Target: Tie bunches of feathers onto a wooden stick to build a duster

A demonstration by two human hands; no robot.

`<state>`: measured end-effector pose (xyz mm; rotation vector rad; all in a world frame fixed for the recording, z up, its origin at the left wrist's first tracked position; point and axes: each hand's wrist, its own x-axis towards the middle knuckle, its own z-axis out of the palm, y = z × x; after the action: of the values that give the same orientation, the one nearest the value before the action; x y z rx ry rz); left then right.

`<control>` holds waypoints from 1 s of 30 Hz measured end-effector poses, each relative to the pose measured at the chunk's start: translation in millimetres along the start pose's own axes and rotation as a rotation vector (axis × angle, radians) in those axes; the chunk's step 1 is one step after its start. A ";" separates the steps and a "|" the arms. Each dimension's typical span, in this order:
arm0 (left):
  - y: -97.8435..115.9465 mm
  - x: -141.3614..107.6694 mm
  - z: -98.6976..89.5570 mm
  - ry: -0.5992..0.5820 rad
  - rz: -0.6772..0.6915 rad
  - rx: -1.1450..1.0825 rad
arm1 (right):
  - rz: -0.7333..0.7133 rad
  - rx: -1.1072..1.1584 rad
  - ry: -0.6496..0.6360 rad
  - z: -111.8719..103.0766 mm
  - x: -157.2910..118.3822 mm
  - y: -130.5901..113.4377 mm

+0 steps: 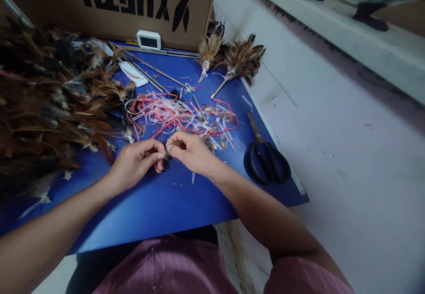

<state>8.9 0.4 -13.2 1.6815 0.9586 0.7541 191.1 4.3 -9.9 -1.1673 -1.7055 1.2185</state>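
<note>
Over the front part of the blue table [133,223], my left hand [137,159] and my right hand [189,150] meet fingertip to fingertip. Both pinch at the same spot, where a tiny greyish bit shows between them, too small to name. Just beyond my fingers lies a tangle of red cord [162,123] and clear plastic strips [166,108]. To the left of my left hand spreads a large heap of brown and black feathers [83,108]. Scissors with black handles [267,163] rest to the right of my right hand, blades pointing away.
Two small feather bundles on sticks [244,59] [209,52] lie at the back right. Behind them stands a cardboard box [116,15], with a small white digital display [148,40] before it. Thin sticks [159,70] and a white card [133,73] lie at the back. A pale wall [348,130] borders the right edge.
</note>
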 end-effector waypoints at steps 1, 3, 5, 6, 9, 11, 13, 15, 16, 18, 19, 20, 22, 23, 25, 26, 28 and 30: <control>0.3 0.2 -0.2 -0.003 -0.011 -0.016 | -0.004 -0.003 0.001 -0.2 0.0 0.0; 0.9 0.6 -0.9 -0.003 -0.035 -0.042 | -0.002 -0.002 0.003 -0.5 -0.1 -0.5; 1.9 1.1 -1.8 -0.003 -0.070 -0.062 | 0.000 0.013 0.000 -0.7 -0.4 -1.6; 2.5 1.4 -2.3 -0.005 -0.088 -0.073 | -0.003 0.025 -0.005 -0.8 -0.7 -2.3; 5.1 1.7 -3.2 -0.014 -0.128 -0.128 | -0.024 0.055 -0.024 -0.7 -2.0 -4.6; 6.9 1.8 -3.2 -0.006 -0.155 -0.189 | -0.041 0.053 -0.036 -0.8 -3.3 -6.2; 8.2 2.0 -3.0 0.008 -0.191 -0.256 | -0.058 0.033 -0.059 -1.3 -4.7 -7.8; 8.9 2.6 -3.1 0.019 -0.226 -0.320 | -0.079 -0.002 -0.083 -2.2 -5.8 -9.3; 9.0 2.9 -3.4 0.024 -0.243 -0.350 | -0.091 -0.021 -0.091 -2.9 -6.3 -9.9; 9.1 3.5 -4.2 0.032 -0.278 -0.404 | -0.123 -0.060 -0.096 -4.3 -6.7 -10.9; 9.1 3.8 -4.8 0.037 -0.296 -0.424 | -0.144 -0.083 -0.099 -5.0 -6.7 -11.1; 9.1 4.0 -5.3 0.041 -0.313 -0.438 | -0.171 -0.110 -0.103 -5.6 -6.7 -11.1; 8.8 4.2 -6.4 0.043 -0.337 -0.457 | -0.240 -0.176 -0.111 -6.8 -6.3 -10.4; 8.6 4.2 -6.8 0.042 -0.342 -0.463 | -0.277 -0.212 -0.115 -7.3 -6.1 -9.8; 7.8 4.1 -7.5 0.037 -0.348 -0.473 | -0.337 -0.273 -0.118 -8.2 -5.7 -8.3; 7.4 3.9 -7.8 0.036 -0.350 -0.477 | -0.356 -0.299 -0.120 -8.6 -5.7 -7.5; 6.7 3.6 -8.2 0.036 -0.355 -0.481 | -0.388 -0.344 -0.123 -9.5 -5.8 -6.3; 6.3 3.3 -8.3 0.041 -0.358 -0.477 | -0.417 -0.374 -0.128 -10.6 -6.1 -5.7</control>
<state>5.1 6.1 -4.6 1.0506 0.9807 0.7071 201.2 0.9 -1.7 -0.8819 -2.2043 0.7513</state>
